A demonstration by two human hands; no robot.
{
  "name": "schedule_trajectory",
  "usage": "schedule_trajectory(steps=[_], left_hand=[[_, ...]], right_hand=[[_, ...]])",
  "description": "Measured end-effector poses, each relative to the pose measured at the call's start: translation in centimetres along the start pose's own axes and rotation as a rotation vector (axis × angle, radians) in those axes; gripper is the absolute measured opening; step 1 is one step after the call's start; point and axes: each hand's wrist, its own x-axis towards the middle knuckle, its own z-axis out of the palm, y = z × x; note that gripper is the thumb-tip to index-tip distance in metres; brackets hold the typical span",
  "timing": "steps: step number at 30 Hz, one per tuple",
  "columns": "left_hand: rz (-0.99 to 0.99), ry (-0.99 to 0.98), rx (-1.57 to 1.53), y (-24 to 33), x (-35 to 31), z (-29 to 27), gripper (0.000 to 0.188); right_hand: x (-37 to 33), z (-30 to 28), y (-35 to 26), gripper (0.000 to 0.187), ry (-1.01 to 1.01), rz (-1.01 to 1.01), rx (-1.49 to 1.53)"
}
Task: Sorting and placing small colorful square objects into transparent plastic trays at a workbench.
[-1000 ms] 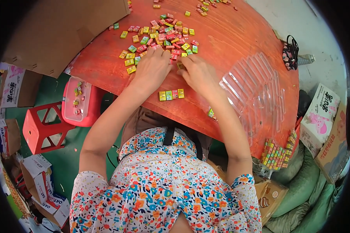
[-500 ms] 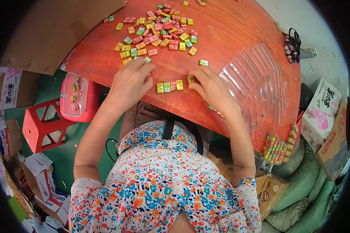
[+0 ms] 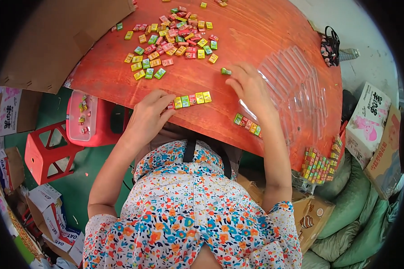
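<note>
Left hand (image 3: 150,113): my thumb and fingers pinch a red box (image 3: 170,106) at the left end of a row (image 3: 192,99) on the table (image 3: 211,119).
Right hand (image 3: 252,89): half-curled, fingertips at a green box (image 3: 226,71); I cannot tell whether it is gripped.
Pile (image 3: 167,46): loose small boxes beyond my hands.
Tub (image 3: 90,119): a few small boxes inside, beside the table.
Clear trays (image 3: 296,76): ridged plastic, right of my right hand.

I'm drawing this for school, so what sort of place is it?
Probably a small workroom: a scattered pile of small, bright, rectangular boxes and some ridged, clear plastic pieces lie on a red wooden table, with a large brown cardboard box at its left.
</note>
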Motion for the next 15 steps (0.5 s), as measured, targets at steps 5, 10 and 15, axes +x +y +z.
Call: schedule_trajectory(steps=[5,10,15], left_hand=[[0.007,0.004,0.019,0.1,0.1,0.3,0.028],[0.039,0.025,0.052,0.4,0.0,0.3,0.027],[-0.01,0.0,0.028,0.4,0.0,0.3,0.028]], right_hand=[[0.7,0.3,1.4,0.031,-0.134,0.005,-0.037],[-1.1,-0.1,-1.0,0.029,-0.151,0.066,0.045],[-2.3,1.1,-2.7,0.031,-0.171,0.054,0.169]])
